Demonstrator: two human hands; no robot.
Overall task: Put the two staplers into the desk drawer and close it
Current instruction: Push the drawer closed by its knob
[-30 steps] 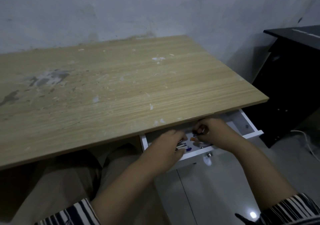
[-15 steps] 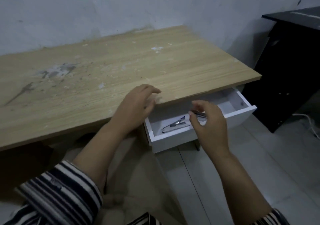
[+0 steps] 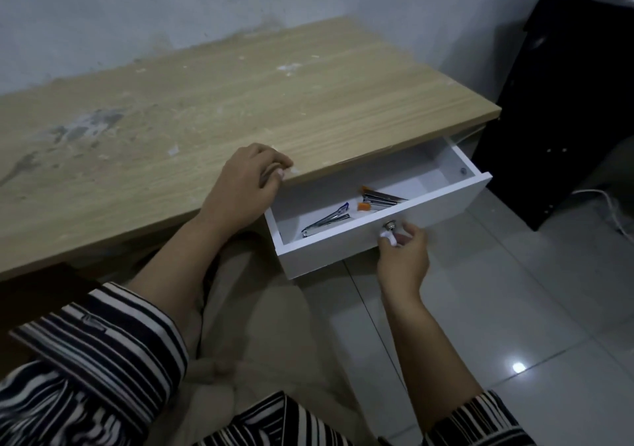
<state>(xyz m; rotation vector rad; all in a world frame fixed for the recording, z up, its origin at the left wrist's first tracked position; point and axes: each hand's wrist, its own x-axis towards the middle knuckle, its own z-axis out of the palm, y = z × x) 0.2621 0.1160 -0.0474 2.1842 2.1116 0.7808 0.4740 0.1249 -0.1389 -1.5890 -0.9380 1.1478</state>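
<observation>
The white desk drawer [image 3: 442, 202] stands pulled out under the wooden desk [image 3: 240, 102]. Two metal staplers lie inside it: one with a blue tip [image 3: 326, 221] at the left, one with orange parts [image 3: 380, 198] to its right. My right hand [image 3: 403, 257] is in front of the drawer, its fingertips pinching the small silver knob [image 3: 388, 225]. My left hand [image 3: 243, 181] rests on the desk's front edge beside the drawer, fingers curled, holding nothing.
A black cabinet [image 3: 566, 85] stands close to the right of the desk. A white cable [image 3: 610, 209] lies on the tiled floor [image 3: 514, 308] by it. My lap is below the desk, left of the drawer.
Both hands have come out of the drawer, leaving the staplers inside. My left hand moved up onto the desk edge. My right hand dropped to the knob on the drawer front.
</observation>
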